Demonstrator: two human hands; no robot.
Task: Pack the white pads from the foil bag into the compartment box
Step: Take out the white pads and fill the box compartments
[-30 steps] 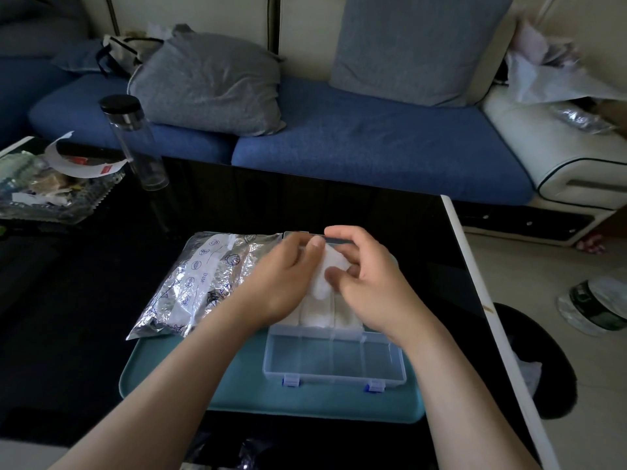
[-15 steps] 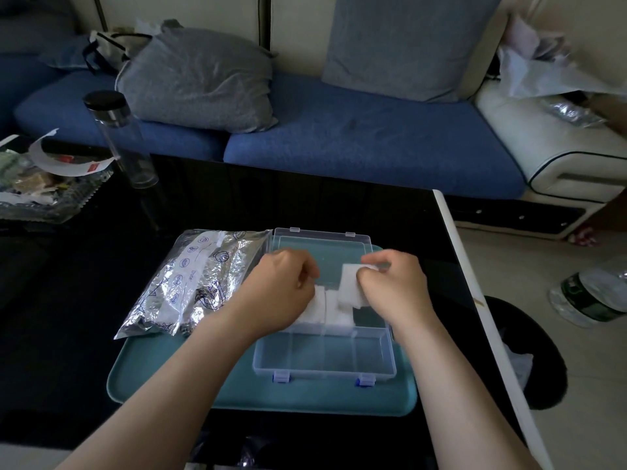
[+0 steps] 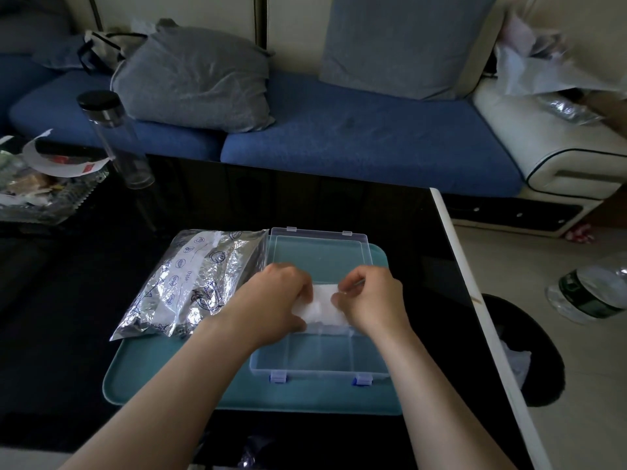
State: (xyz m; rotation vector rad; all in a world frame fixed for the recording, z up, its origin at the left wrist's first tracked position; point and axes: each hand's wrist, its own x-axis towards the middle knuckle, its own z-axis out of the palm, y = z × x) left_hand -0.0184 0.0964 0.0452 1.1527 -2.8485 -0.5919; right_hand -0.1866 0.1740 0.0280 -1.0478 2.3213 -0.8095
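A clear compartment box (image 3: 319,362) lies open on a teal tray (image 3: 176,385), its lid flat behind it. White pads (image 3: 322,305) fill the box's far row of compartments; the near row shows only the tray through the plastic. My left hand (image 3: 274,300) is curled over the left end of the pads. My right hand (image 3: 371,300) pinches the right end of the pads with curled fingers. The crinkled foil bag (image 3: 193,283) lies to the left of the box, half on the tray.
A tall clear bottle with a black cap (image 3: 115,140) and a glass dish of clutter (image 3: 40,184) stand at the black table's far left. The table's white edge (image 3: 475,300) runs down the right. A blue sofa lies beyond.
My right hand has lowered the pad it held upright down onto the far row of the box. Both hands have closed in over the pads.
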